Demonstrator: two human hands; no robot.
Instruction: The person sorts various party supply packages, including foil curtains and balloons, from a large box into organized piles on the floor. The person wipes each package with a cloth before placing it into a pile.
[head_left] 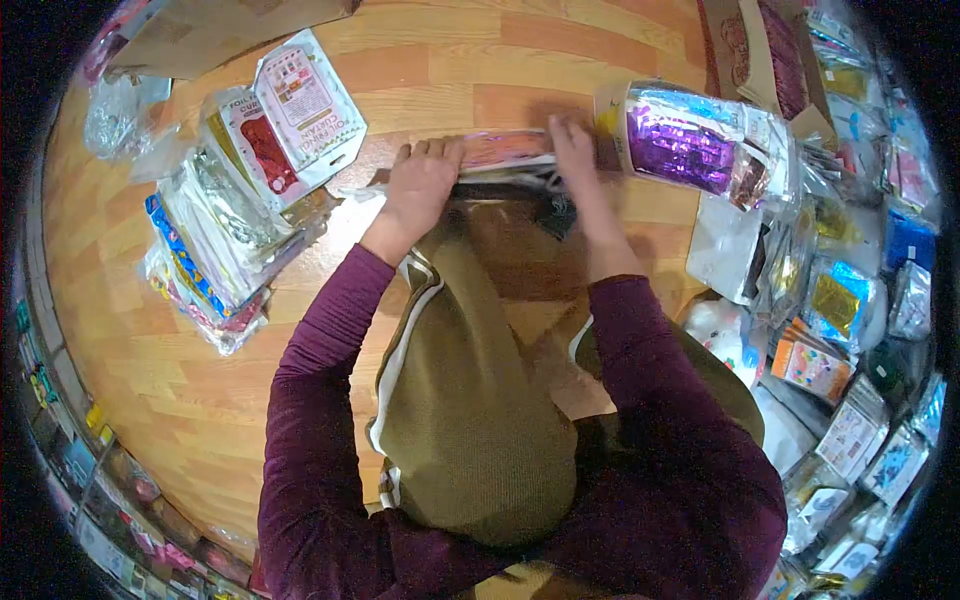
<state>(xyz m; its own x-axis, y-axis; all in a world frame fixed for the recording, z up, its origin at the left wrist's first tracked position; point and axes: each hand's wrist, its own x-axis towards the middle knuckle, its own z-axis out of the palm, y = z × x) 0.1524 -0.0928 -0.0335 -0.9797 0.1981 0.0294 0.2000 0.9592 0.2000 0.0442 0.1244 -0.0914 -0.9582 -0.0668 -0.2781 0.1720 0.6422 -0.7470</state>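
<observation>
Between my two hands a stack of flat packets [505, 150] with a pink-orange top lies on the wooden floor, its near edge blurred. My left hand [425, 180] rests on the left end of the stack, its fingers bent over the edge. At the right end is my right hand [575, 160], smeared by motion, so its fingers and their hold cannot be made out. To the left lies a foil curtain packet [310, 115] with a red window. A shiny purple packet [680, 140] lies to the right of my right hand.
Packets are piled at the left [225, 235]. A cardboard box [220, 35] stands at the upper left, and another box [740, 60] at the upper right. Many wrapped packets [840, 300] cover the right side. Shelved goods [110, 480] line the lower left.
</observation>
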